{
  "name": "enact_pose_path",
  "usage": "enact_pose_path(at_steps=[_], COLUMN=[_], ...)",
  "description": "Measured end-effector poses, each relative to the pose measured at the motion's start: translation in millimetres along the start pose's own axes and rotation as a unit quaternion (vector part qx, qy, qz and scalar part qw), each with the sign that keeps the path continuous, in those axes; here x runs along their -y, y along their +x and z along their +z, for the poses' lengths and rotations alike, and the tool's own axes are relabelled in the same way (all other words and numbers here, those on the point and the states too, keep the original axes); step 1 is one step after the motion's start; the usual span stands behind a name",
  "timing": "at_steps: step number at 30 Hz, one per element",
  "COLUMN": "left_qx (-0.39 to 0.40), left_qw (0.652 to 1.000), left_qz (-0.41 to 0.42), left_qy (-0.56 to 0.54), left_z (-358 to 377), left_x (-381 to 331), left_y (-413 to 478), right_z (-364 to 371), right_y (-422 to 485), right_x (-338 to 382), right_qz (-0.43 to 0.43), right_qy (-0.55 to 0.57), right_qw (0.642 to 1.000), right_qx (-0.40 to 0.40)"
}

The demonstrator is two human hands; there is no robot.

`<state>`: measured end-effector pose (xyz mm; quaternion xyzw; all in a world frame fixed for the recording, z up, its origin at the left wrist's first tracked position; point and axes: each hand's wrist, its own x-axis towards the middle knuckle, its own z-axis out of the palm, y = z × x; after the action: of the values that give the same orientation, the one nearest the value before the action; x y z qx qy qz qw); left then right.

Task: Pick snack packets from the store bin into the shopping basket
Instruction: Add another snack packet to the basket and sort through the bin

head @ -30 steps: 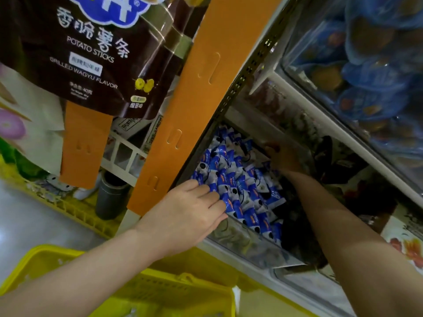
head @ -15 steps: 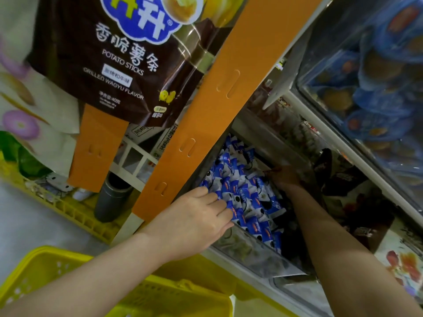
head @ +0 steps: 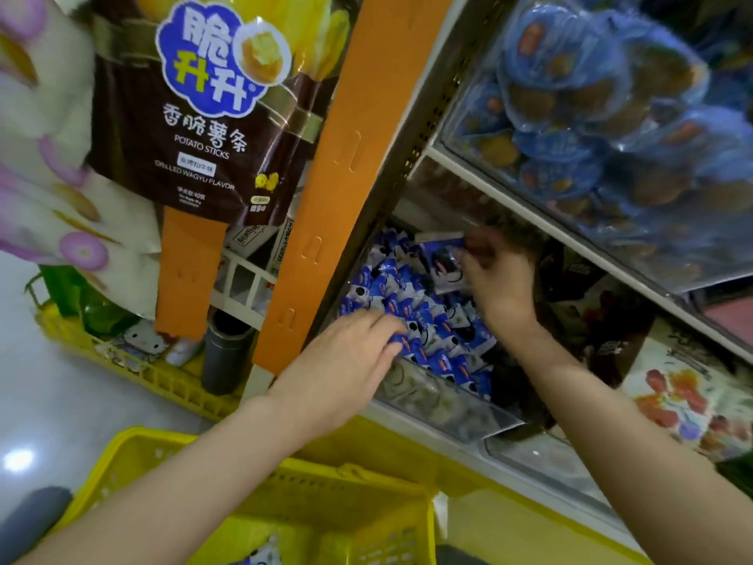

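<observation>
A clear store bin (head: 444, 409) on the shelf holds several small blue-and-white snack packets (head: 432, 320). My right hand (head: 499, 279) is raised above the pile and pinches one blue-and-white packet (head: 442, 258) by its edge. My left hand (head: 346, 360) reaches over the bin's front left corner, fingertips curled down onto the packets there; whether it grips one is hidden. The yellow shopping basket (head: 309, 487) sits below the bin, and a packet (head: 267, 554) lies in it at the bottom edge.
An orange shelf upright (head: 354, 157) stands left of the bin. A brown potato-sticks bag (head: 203, 116) hangs at upper left. A clear bin of blue-wrapped snacks (head: 611, 128) sits on the shelf above. A yellow crate (head: 163, 381) and a dark cup (head: 226, 352) are on the floor.
My right hand has come up from the back of the bin with a packet pinched in its fingers. My left hand stays on the front packets. The view has tilted upward.
</observation>
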<state>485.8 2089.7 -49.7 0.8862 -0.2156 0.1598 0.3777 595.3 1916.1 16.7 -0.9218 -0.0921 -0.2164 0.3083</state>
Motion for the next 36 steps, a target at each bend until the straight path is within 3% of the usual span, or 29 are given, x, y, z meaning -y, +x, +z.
enact_pose_path(at_steps=[2, 6, 11, 15, 18, 23, 25, 30, 33, 36], left_qx=[-0.046, -0.165, -0.072, -0.049, -0.027, -0.008, -0.019, -0.075, -0.051, 0.000], left_qw=[0.994, 0.948, 0.888, 0.891, 0.892, 0.855, 0.858, 0.841, 0.839, 0.821], left_qz=[-0.048, -0.124, -0.207, -0.208, -0.226, -0.299, -0.312, -0.351, -0.329, -0.297], left_qy=[-0.089, -0.241, -0.405, -0.400, -0.392, -0.423, -0.407, -0.405, -0.430, -0.489], left_z=[-5, -12, -10, -7, -5, 0, 1, 3, 3, 3], left_x=[-11, -26, -32, -36, -37, -31, -29, -26, -28, -37], left_y=[-2, -10, -28, -40, -47, -51, -52, -53, -54, -54], right_z=[-13, -37, -33, -19, -12, -6, -6, 0, 5, 5], right_y=[-27, -68, -107, -133, -144, -152, -153, -159, -166, -166], right_x=[22, 47, 48, 41, 43, 45, 45, 45, 42, 42], right_qz=[-0.032, 0.036, 0.178, 0.241, 0.210, 0.065, 0.048, 0.055, 0.039, -0.034], right_qy=[0.052, 0.203, 0.332, 0.318, 0.312, 0.212, 0.209, 0.286, 0.234, 0.168], right_qw=[0.998, 0.978, 0.910, 0.889, 0.908, 0.972, 0.974, 0.940, 0.962, 0.981], right_qx=[-0.012, 0.035, 0.173, 0.224, 0.184, 0.078, 0.070, 0.179, 0.136, 0.094])
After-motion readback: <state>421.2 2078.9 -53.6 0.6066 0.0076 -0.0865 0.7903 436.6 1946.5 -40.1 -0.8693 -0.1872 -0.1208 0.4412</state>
